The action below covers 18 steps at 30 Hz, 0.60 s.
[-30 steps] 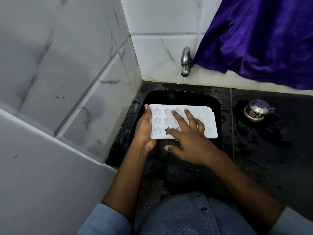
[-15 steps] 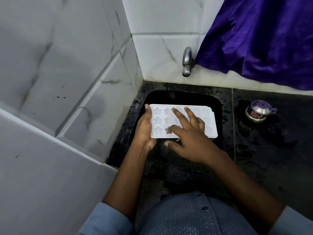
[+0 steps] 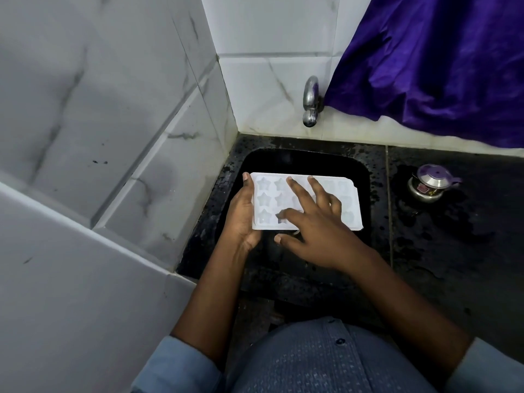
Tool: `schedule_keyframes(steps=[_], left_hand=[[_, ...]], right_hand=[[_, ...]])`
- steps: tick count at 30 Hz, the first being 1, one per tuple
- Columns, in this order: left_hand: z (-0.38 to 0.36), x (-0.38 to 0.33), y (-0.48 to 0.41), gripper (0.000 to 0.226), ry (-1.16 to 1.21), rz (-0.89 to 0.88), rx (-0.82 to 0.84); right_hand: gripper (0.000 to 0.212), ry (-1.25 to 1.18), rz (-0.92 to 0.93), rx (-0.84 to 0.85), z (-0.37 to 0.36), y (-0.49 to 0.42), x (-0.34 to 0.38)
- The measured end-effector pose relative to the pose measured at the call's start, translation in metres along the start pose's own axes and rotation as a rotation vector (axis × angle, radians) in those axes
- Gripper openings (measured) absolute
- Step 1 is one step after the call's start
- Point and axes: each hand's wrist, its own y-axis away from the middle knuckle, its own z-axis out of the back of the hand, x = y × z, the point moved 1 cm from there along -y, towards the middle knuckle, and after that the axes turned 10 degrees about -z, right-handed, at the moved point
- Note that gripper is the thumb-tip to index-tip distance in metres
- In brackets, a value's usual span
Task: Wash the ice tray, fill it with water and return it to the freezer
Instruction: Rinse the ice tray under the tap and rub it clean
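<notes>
The ice tray (image 3: 266, 199), white with star-shaped cups, is lying flat over the black sink (image 3: 365, 177), long side running from nine o'clock to three o'clock, just as it was a moment ago. The left hand (image 3: 241, 219) is gripping the tray's short edge at nine o'clock, with the thumb lying along the rim and the palm cupping the edge; the fingers underneath are hidden. The right hand (image 3: 320, 236) is lying open on top of the tray with its fingers (image 3: 289, 182) spread and fairly straight. Two of them are reaching towards the far rim at twelve o'clock, the forefinger is dipping into a star cup in the near row, and the thumb is hanging just off the near edge at six o'clock, holding nothing. Compared with a second earlier, the long fingertips are sitting a touch closer to the far rim; otherwise both hands and the tray are keeping almost the same places. The tap (image 3: 310, 103) is sticking out of the white tiled wall (image 3: 113, 109) at twelve o'clock from the tray, and no water is showing beneath it. A purple cloth (image 3: 439, 66) is hanging at about one o'clock. A small steel pot (image 3: 428, 185) with a lid is standing on the wet, dark worktop (image 3: 453, 251) at three o'clock, well apart from the tray. A blue shirt (image 3: 326, 358) is filling the view at six o'clock.
</notes>
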Motion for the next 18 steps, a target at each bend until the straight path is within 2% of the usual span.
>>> schedule_keyframes(steps=[3, 9, 15, 18], left_hand=[[-0.0003, -0.0016, 0.0004, 0.080, 0.011, 0.002, 0.002], [-0.0026, -0.0030, 0.0040, 0.082, 0.023, 0.013, 0.005], [0.0008, -0.0047, 0.0048, 0.081, 0.017, 0.003, 0.010], [0.0022, -0.0034, 0.0063, 0.081, 0.013, 0.011, 0.003]], right_hand=[[0.053, 0.015, -0.003, 0.036, -0.0032, 0.0016, 0.0009], [0.037, -0.068, 0.037, -0.084, 0.0005, 0.0029, 0.0016], [0.052, 0.024, 0.010, 0.015, -0.0048, 0.0045, 0.0038], [0.042, -0.040, 0.039, -0.046, -0.0029, 0.0067, 0.0038]])
